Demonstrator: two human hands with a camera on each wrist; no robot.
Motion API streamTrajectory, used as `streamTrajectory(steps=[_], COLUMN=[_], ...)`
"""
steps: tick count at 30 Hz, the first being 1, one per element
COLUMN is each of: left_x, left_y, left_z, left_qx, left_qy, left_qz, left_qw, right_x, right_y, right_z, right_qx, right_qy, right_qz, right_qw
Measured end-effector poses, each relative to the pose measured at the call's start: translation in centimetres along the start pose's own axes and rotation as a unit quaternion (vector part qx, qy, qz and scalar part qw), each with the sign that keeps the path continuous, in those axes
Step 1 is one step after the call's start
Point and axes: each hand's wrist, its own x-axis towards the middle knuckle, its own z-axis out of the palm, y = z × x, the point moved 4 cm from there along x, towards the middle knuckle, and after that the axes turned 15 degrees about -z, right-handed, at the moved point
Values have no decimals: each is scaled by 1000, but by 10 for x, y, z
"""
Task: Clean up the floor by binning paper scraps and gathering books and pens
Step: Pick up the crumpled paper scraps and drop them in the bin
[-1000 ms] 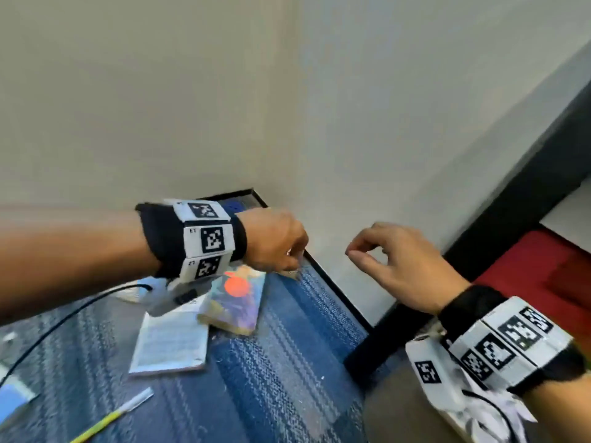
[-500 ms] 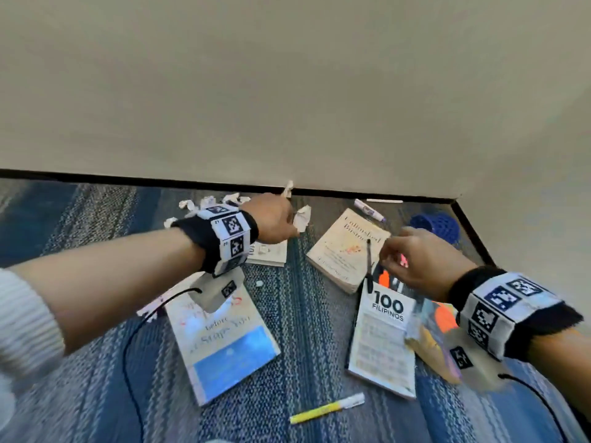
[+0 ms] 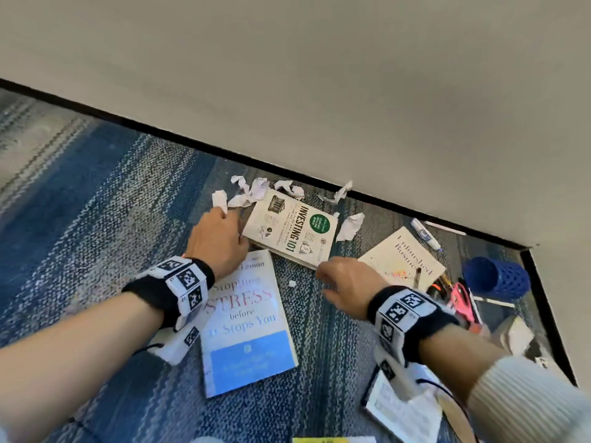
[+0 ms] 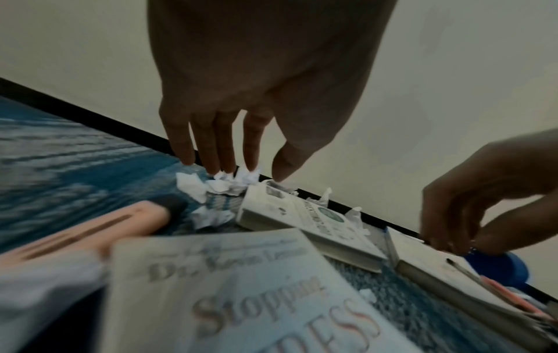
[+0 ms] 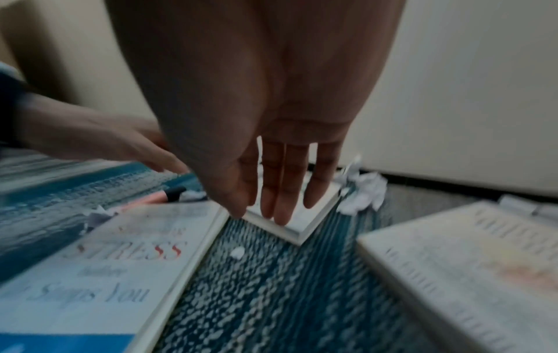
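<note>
1. Since half a second ago, left hand (image 3: 217, 239) has been shifted onto the crumpled paper scraps (image 3: 248, 195), fingers spread, nothing pinched yet.
2. Right hand (image 3: 343, 284) is held loosely open, empty, over Investing 101 book (image 3: 292, 228).
3. Scraps at 12 o'clock: light, squashy, best pinched together.

The "Investing 101" book (image 3: 292, 230) lies flat and face up on the blue carpet, set askew near the wall. Crumpled white paper scraps (image 3: 248, 195) cluster at its far-left corner, and more scraps (image 3: 350, 225) lie by its right edge. Just nearer, the "Stopping Stress before it Stops You" book (image 3: 246, 324), white with a blue lower band, lies face up. To the right lies the cream "Unfinished Business" book (image 3: 403, 259) with a dark pen (image 3: 416, 276) on it. A white-and-purple pen (image 3: 424, 233) lies beside the wall.
</note>
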Motion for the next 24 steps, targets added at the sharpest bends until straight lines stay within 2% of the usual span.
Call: streamTrajectory(steps=[4, 6, 8, 14, 18, 22, 24], left_x=[-11, -14, -20, -42, -47, -59, -60], left_y=[-55, -84, -106, -116, -112, -108, -108], left_z=[-2, 0, 6, 17, 19, 33, 40], left_qx=[-23, -61, -85, 14, 2, -22, -10], left_qy=[59, 43, -1, -59, -23, -36, -60], left_qz=[-79, -110, -122, 0, -5, -16, -5], left_qw=[995, 991, 989, 998, 1000, 999, 998], right_x=[44, 56, 62, 70, 79, 94, 112], right_y=[5, 2, 3, 7, 7, -11, -27], right_z=[42, 61, 72, 81, 70, 28, 12], right_qx=[2, -20, -47, -80, -76, 0, 23], right_qy=[16, 5, 7, 59, 64, 195, 233], right_qz=[-12, -38, -53, -76, -97, -118, -123], right_qw=[1000, 999, 997, 992, 990, 974, 964])
